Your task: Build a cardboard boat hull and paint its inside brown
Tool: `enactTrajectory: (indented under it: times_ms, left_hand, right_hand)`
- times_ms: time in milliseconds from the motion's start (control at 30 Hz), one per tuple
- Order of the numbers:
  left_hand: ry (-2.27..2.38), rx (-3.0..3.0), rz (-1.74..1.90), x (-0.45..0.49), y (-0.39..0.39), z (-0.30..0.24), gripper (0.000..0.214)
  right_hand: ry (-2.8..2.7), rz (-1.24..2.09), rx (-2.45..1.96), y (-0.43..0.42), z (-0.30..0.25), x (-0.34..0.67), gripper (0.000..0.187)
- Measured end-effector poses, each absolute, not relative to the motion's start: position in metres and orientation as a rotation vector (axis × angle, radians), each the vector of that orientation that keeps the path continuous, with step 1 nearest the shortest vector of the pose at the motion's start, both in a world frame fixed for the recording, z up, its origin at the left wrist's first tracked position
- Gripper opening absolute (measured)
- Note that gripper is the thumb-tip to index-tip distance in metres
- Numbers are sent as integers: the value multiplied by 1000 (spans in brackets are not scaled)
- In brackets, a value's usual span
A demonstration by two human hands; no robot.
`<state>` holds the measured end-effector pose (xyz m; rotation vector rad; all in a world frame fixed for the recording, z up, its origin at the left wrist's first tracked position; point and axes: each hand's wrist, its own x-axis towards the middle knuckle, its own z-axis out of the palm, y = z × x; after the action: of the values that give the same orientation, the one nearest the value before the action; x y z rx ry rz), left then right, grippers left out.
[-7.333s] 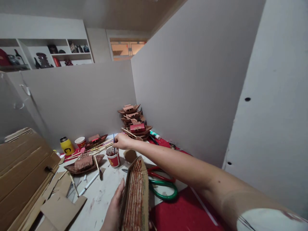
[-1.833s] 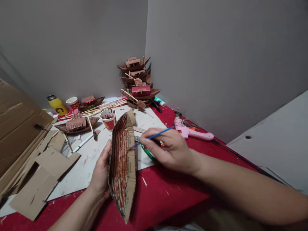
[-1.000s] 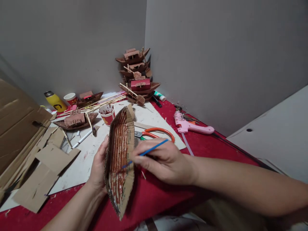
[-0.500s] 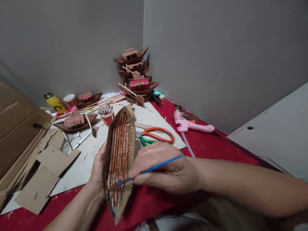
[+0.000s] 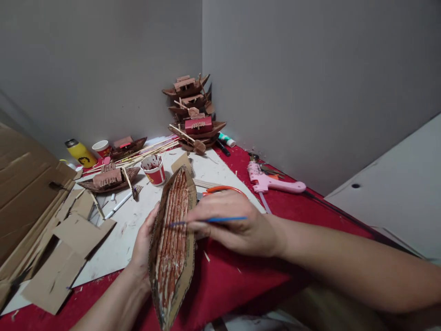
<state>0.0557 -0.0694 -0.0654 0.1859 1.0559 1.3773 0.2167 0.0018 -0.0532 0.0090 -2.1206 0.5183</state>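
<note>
My left hand (image 5: 144,246) grips the left side of a cardboard boat hull (image 5: 174,243), held up over the red table edge, its ribbed inside streaked with brown paint. My right hand (image 5: 230,226) pinches a thin blue paintbrush (image 5: 210,220), which lies almost level, with its tip inside the hull near the middle. A paper cup of brown paint (image 5: 154,169) stands just beyond the hull's far tip.
Orange-handled scissors (image 5: 220,189) lie behind my right hand and a pink glue gun (image 5: 272,183) to the right. Finished model boats (image 5: 193,115) are stacked in the corner, another boat (image 5: 109,178) to the left. Cardboard pieces (image 5: 65,248), a yellow bottle (image 5: 79,153) and wooden sticks (image 5: 138,154) lie at left.
My right hand has drawn the brush from the hull's near end up to its middle, and the brush now lies level. The hull has tilted a little nearer to me.
</note>
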Motion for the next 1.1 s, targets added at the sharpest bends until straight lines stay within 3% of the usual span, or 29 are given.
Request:
enactTrajectory:
  times_ms: [133, 467, 633, 933, 1100]
  left_hand:
    - [1107, 152, 1397, 60, -70, -59, 35]
    - [960, 170, 1169, 49, -73, -70, 46]
    - [994, 181, 1260, 48, -72, -74, 44]
    - [1008, 253, 1389, 39, -73, -92, 49]
    - [969, 295, 1322, 38, -73, -94, 56]
  right_hand:
    - [-1986, 350, -196, 21, -53, 219, 8]
    - [-2087, 538, -79, 9, -55, 214, 11]
    - [-1864, 490, -346, 28, -51, 219, 9]
    - [-1972, 391, -187, 27, -52, 218, 11]
    - [-1895, 550, -276, 30, -51, 219, 11]
